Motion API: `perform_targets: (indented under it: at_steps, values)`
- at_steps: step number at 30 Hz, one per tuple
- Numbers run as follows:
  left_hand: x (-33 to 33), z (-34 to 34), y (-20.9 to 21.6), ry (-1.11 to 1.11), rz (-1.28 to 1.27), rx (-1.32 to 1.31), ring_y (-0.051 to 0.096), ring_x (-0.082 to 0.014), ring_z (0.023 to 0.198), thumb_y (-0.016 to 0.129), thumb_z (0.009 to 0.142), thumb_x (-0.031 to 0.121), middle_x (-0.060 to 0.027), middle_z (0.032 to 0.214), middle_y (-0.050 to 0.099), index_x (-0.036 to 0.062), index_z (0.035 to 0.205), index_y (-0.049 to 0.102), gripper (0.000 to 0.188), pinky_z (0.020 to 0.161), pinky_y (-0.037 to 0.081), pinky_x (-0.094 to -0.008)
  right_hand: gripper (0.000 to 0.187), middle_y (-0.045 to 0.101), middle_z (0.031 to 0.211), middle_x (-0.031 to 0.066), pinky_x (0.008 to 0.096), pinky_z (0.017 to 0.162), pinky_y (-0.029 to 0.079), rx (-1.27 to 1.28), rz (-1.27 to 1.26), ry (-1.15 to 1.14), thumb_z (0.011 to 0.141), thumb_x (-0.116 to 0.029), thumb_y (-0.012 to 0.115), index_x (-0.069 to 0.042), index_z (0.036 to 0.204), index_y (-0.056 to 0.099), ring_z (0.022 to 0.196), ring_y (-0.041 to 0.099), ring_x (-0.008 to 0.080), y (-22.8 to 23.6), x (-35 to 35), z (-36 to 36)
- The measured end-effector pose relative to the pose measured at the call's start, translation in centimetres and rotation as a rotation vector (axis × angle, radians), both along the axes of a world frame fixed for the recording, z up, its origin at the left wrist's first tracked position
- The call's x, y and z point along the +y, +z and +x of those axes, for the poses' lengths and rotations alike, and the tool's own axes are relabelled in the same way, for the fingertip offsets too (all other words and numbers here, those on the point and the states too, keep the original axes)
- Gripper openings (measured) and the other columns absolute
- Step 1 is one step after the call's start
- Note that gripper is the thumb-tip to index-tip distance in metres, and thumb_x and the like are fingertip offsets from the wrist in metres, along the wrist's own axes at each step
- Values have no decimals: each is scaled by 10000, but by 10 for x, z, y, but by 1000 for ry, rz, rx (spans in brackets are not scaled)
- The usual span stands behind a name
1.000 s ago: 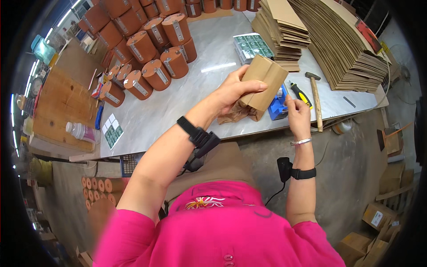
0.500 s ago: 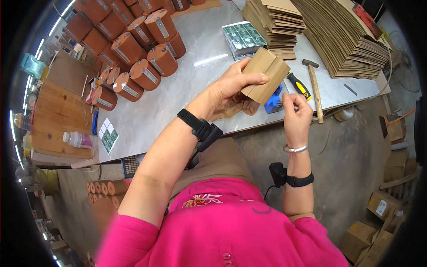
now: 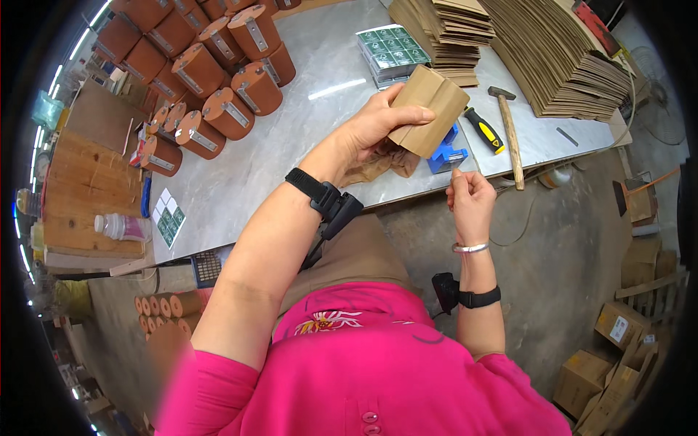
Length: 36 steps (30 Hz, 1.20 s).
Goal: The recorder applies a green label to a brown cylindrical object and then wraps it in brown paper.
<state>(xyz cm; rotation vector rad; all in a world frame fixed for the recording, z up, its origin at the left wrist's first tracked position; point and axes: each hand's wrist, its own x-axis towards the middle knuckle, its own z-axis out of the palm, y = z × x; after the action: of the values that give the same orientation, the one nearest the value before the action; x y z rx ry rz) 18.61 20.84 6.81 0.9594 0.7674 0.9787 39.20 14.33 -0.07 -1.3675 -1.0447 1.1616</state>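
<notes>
My left hand grips a small brown cardboard box, thumb across its near side, and holds it tilted above the table's front edge. Below the box, partly covered by it, a blue plastic holder that looks like a tape dispenser stands at the edge. Crumpled brown paper lies under my left hand. Just in front of the blue holder, my right hand is closed in a pinch, thumb against forefinger. Whatever it pinches, if anything, is too small to name.
To the right lie a yellow-black screwdriver, a hammer and a thin metal strip. Behind stand flat cardboard stacks and a pile of green label sheets. Reddish-brown cylinders fill the back left; a label sheet lies nearer.
My right hand has drawn back from the blue holder toward me, still pinched. The left hand keeps its grip on the box. The whole view has shifted slightly.
</notes>
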Motion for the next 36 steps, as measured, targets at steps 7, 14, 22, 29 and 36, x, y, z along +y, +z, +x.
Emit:
perform_targets:
  at_steps: [7, 14, 22, 29, 36]
  values:
    - [-1, 0, -3, 8, -5, -8, 631, -205, 1088, 782, 840, 207, -139, 1233, 583, 40, 1401, 426, 686, 902, 562, -364, 280, 602, 583, 109, 351, 542, 463, -664, 222, 10, 896, -157, 699, 31, 715, 598, 521, 561, 156, 15, 14, 2]
    - [-3, 6, -3, 49, -30, -16, 642, -221, 1072, 783, 843, 195, -136, 1227, 588, 68, 1408, 412, 688, 873, 571, -384, 250, 650, 659, 213, 421, 625, 509, -637, 178, 36, 862, -160, 687, 36, 718, 627, 631, 662, 360, 3, 20, 13]
    - [-19, 2, 0, 96, -73, 17, 652, -224, 1022, 832, 792, 161, -127, 1172, 602, 78, 1405, 415, 746, 802, 580, -430, 236, 621, 633, 89, 335, 565, 461, -585, 330, 132, 903, -156, 683, 21, 758, 625, 570, 583, 186, 23, -3, 10]
    - [-47, -7, -4, 163, 139, 151, 645, -195, 1022, 886, 741, 214, -145, 1187, 615, 2, 1392, 443, 816, 790, 567, -305, 172, 515, 664, -58, 210, 515, 356, -214, 584, 400, 975, -112, 636, -2, 846, 603, 590, 425, 8, 96, -5, -20]
    - [-56, -5, 1, 229, 182, 259, 652, -213, 1019, 890, 638, 290, -181, 1164, 637, -40, 1356, 462, 899, 833, 551, -323, 268, 607, 602, 87, 303, 522, 455, -453, 519, 346, 888, -177, 727, 32, 752, 627, 539, 540, 110, 76, 22, -31]
